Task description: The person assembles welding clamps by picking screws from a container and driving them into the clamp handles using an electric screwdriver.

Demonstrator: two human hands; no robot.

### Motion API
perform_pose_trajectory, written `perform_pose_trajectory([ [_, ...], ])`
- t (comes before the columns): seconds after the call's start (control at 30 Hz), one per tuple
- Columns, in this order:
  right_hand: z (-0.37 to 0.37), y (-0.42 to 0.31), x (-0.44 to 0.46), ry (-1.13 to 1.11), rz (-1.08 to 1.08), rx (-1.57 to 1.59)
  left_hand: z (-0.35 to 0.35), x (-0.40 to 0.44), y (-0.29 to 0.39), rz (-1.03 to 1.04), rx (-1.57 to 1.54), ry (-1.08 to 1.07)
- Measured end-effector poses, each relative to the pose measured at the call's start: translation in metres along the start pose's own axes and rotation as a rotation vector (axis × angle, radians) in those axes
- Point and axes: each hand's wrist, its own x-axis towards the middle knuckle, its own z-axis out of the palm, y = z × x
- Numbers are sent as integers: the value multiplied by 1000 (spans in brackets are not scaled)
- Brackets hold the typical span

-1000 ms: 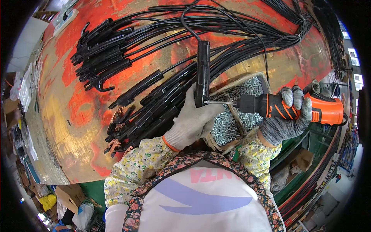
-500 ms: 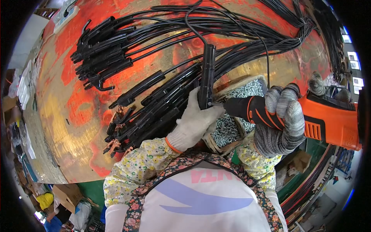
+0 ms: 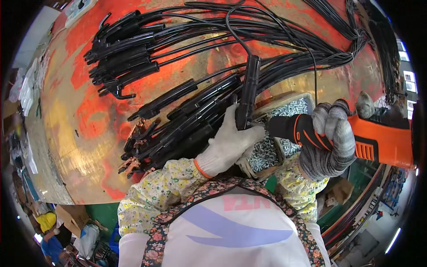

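While the off-white-gloved left hand (image 3: 231, 144) is gripping the near end of a long black tubular plastic handle (image 3: 250, 91), the grey-mottled-gloved right hand (image 3: 331, 138) is clasping an orange-and-black power screwdriver (image 3: 384, 140), fingers curling around its dark barrel. The handle is pointing away from the person's body, its far end leaning slightly right and meeting a thin black cable (image 3: 229, 23). The screwdriver is lying almost square across that long axis, its nose aiming left at the handle's near end, right beside the left fingers. Whether its bit is touching the handle, I cannot tell. The left hand is clearly the nearer one; the right is staying apart from the handle. Below them, a divided tray (image 3: 266, 107) is holding silvery metal screws (image 3: 260, 158).

Pinkish-red letters (image 3: 242, 203) are showing upside down on a white garment (image 3: 249, 258), seemingly NTA, above a blue swoosh shape (image 3: 240, 236). No brand is reading clearly on the screwdriver.
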Motion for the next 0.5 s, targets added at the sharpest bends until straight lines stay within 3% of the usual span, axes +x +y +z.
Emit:
perform_pose_trajectory([
  [0.23,6,-6,-3,106,147,4,-1,4,-7,22,-23,-33],
  [0.37,-5,-22,-3,20,141,143,2,-16,8,32,-16,-40],
  [0.43,-30,-43,-6,-45,124,215,-12,-45,30,-71,-72,-137],
  [0.5,-69,-67,-6,-85,135,240,-53,-46,35,151,10,-90],
])
